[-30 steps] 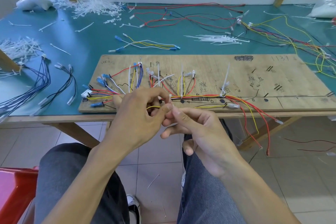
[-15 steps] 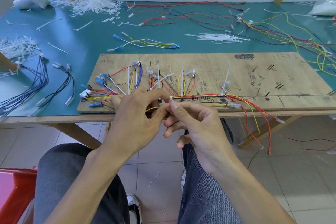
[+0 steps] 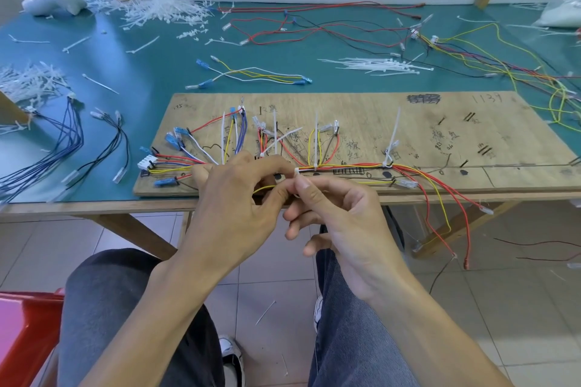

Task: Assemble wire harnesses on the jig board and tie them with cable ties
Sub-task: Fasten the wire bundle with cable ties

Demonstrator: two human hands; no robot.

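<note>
I read the job as partway through. The wire harness (image 3: pixel 345 164) lies along the near edge of the jig board (image 3: pixel 408 122), with its branches fanned up to the pegs on the left half. Four fitted ties (image 3: pixel 394 135) already clamp it, their white tails standing uncut. What I judge is left is the cable tie (image 3: pixel 297 170) now in hand, any further ties, and trimming those tails. Red and yellow leads (image 3: pixel 440 217) droop loose off the board's front edge. Both hands meet at the trunk. The left hand (image 3: pixel 232 198) has its fingers curled, forefinger arched over and thumb under, gripping the harness just beside the tie's head. A yellow wire (image 3: pixel 262 188) loops out beneath it. The right hand (image 3: pixel 339 214) pinches the cable tie between thumb and forefinger, with the other fingers folded loosely below. I cannot tell whether the tail is through the head. Spare ties (image 3: pixel 377 64) lie on the green table (image 3: pixel 157 56) beyond the board.
</note>
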